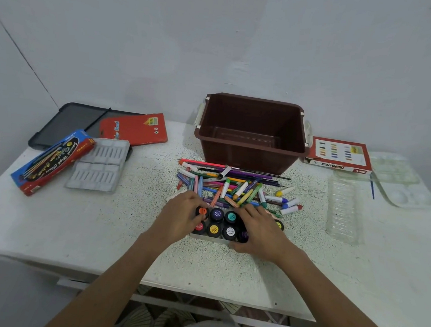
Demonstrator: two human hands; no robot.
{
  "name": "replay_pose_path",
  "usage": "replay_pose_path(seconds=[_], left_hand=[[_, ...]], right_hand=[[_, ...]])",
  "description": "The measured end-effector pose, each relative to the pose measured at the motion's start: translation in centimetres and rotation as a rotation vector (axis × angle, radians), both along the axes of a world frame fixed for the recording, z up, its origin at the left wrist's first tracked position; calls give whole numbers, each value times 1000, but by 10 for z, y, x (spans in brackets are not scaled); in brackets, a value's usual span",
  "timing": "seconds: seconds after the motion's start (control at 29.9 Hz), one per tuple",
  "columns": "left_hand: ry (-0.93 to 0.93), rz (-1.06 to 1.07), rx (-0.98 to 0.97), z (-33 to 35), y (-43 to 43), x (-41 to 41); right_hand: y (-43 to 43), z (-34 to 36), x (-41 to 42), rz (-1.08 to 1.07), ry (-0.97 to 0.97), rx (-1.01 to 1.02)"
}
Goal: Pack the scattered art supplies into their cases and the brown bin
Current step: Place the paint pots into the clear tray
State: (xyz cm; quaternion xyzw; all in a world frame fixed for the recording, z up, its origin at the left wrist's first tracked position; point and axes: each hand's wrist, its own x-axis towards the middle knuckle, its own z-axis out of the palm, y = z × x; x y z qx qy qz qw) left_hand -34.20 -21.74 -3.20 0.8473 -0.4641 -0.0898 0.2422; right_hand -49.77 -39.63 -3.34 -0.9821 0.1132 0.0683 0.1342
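A white tray of poster paint jars (215,238) lies at the table's middle, the jars (216,214) black with coloured lids. My left hand (179,218) grips the tray's left end, fingers curled beside the orange-lidded jar (201,211). My right hand (260,231) covers the tray's right part, thumb under its front edge, fingers over the jars. Behind the tray sits a heap of crayons, markers and pencils (233,188). The empty brown bin (251,150) stands beyond the heap.
At left lie a blue and red watercolour box (52,162), a white plastic insert (98,164), a red drawing book (134,128) and a dark lid (68,123). At right are an oil pastels box (338,156), a clear tray (342,212) and a white palette (401,183).
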Motion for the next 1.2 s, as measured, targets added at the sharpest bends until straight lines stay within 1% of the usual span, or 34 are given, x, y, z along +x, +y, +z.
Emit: replay_pose_path(seconds=[0.13,0.2,0.3,0.37,0.43,0.63,0.87,1.07,1.2], left_hand=[[-25,-64,-59,-10,11,1],[-57,-89,-80,-16,16,2],[-105,-99,-104,-21,23,1],[-123,-99,-127,-22,26,-1],[-124,-97,-155,-25,29,-2],[-178,-124,-202,-32,31,-4],[-200,-156,-192,-36,31,-2],[-202,-158,-207,-37,29,-1],[-195,-157,-206,-37,30,0]], right_hand=[[-3,5,3,30,54,-8],[-2,8,5,30,52,10],[5,11,11,1,-63,44],[11,12,17,6,-180,28],[16,13,24,26,-249,22],[22,17,38,120,-174,43],[22,14,42,118,-195,67],[25,11,43,35,-190,169],[25,9,43,34,-205,170]])
